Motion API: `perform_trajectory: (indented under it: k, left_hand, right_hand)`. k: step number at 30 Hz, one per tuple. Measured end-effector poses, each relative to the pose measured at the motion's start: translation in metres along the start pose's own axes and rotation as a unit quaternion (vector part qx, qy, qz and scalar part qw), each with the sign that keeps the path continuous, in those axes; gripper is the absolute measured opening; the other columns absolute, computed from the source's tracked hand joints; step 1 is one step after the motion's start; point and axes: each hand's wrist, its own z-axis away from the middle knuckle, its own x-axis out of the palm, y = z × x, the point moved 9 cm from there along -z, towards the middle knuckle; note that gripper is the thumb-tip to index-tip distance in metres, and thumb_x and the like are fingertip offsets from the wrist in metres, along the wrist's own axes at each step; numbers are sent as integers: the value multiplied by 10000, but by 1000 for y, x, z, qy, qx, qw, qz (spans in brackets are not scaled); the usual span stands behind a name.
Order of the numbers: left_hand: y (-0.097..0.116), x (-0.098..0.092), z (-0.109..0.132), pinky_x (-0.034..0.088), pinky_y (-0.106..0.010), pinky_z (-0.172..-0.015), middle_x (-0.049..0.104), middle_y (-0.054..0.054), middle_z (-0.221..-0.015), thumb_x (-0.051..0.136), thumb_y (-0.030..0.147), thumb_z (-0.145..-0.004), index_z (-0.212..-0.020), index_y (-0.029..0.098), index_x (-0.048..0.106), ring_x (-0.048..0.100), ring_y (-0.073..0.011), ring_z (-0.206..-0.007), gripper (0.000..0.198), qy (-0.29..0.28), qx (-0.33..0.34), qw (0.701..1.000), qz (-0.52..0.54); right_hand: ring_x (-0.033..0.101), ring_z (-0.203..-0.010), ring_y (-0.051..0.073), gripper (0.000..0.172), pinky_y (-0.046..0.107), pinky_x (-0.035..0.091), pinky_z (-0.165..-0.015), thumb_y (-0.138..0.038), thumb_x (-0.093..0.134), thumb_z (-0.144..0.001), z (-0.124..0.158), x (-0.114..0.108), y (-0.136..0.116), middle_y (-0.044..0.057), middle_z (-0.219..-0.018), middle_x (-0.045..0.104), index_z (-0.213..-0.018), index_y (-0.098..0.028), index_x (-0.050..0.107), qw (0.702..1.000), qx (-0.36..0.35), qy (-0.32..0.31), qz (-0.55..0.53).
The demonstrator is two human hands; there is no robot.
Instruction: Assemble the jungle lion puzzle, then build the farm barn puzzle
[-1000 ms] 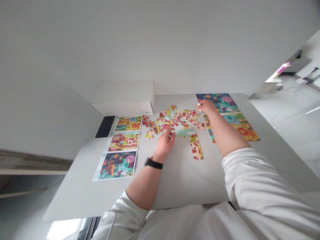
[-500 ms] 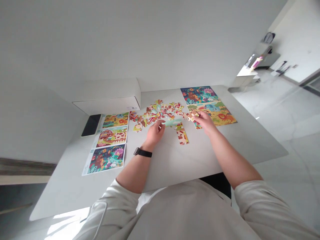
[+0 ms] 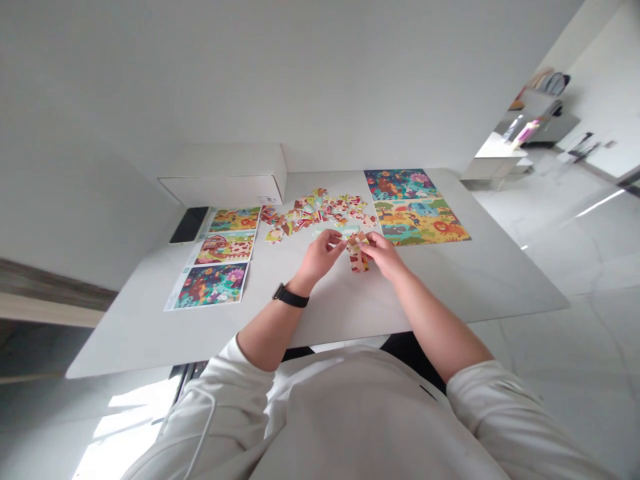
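A brown and cream puzzle piece [image 3: 358,238] is pinched in my right hand [image 3: 383,255], just above the table. My left hand [image 3: 320,257], with a black watch on its wrist, has its thumb and fingertips curled at the left edge of that same piece. Right below the held piece lies a short strip of joined puzzle pieces [image 3: 359,261] with brown cow spots. A pale green part of the puzzle [image 3: 345,231] shows behind my fingers, partly hidden. Beyond the hands spreads a heap of loose puzzle pieces [image 3: 320,210].
On the left lies a sheet with three printed pictures [image 3: 215,285], beside a black phone [image 3: 189,225]. A white box [image 3: 225,190] stands against the wall at the back left. Two colourful animal pictures [image 3: 423,220] lie at the right of the white table [image 3: 480,280].
My right hand has brought the puzzle piece left, from over the animal picture to above the spotted strip. My left hand has moved right to meet it. The view has shifted slightly.
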Motion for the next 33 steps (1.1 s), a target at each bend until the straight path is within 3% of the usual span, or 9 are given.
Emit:
perform_trajectory:
  k: [4,8,12,18,22,24,28,31,33]
  left_hand:
    - [-6,9,0,499,-267,-614,738,-28,-818,789,485,-921,-986,205,664,630,-130,-635,313,-20,-15,998,59]
    - [-5,5,1,496,-261,-645,723,-18,-775,786,476,-916,-947,200,681,631,-131,-672,297,-24,4,999,48]
    - [2,6,4,529,-273,-712,738,-22,-812,771,462,-934,-957,199,699,652,-141,-732,274,-57,31,998,10]
    - [17,10,15,573,-308,-791,754,-49,-995,733,507,-992,-1067,216,704,680,-163,-826,302,-72,98,991,-56]
    - [40,19,30,576,-422,-1034,703,-122,-1261,913,568,-829,-1158,231,688,678,-277,-1170,522,-109,215,959,-151]
    - [45,29,37,543,-465,-1103,702,-128,-1274,923,485,-834,-1154,235,690,650,-314,-1247,468,-149,243,937,-202]
    - [42,41,42,546,-455,-1073,740,-94,-1206,816,268,-904,-1183,253,709,674,-299,-1180,299,-202,234,918,-248]
    - [43,45,44,540,-425,-1050,757,-80,-1174,794,246,-902,-1158,259,732,688,-283,-1147,264,-225,241,913,-241]
    - [43,48,46,535,-406,-1031,766,-75,-1182,809,266,-891,-1147,266,748,701,-274,-1128,263,-247,251,906,-236]
  right_hand:
    - [685,-819,233,531,340,539,-705,-700,877,-730,3,12,-4,16,-890,748,-944,-265,658,999,-14,-48,-7]
    - [683,-865,224,465,340,544,-782,-671,831,-809,2,5,-12,9,-899,735,-992,-266,693,998,-53,-43,16]
    - [652,-814,202,419,329,518,-774,-615,808,-854,1,-6,-14,-7,-849,709,-1069,-266,720,995,-71,-45,56]
    - [662,-805,193,390,321,508,-758,-559,862,-796,5,-9,-10,15,-865,741,-958,-229,731,989,-39,-110,95]
    - [618,-716,170,425,287,457,-645,-555,903,-717,10,-11,-6,2,-791,721,-902,-217,724,986,21,-134,95]
    - [591,-673,156,413,279,435,-608,-542,911,-703,13,-10,-8,-6,-751,700,-879,-215,730,983,39,-149,102]
    - [551,-616,131,421,261,418,-557,-536,935,-673,18,-9,-9,-11,-721,696,-862,-208,752,977,58,-177,107]
    - [521,-576,117,457,248,384,-515,-606,915,-700,16,-15,-6,-2,-740,720,-865,-209,762,976,57,-170,121]
    - [507,-568,117,468,250,365,-505,-660,859,-757,11,-25,-4,6,-772,739,-878,-221,751,981,44,-133,133]
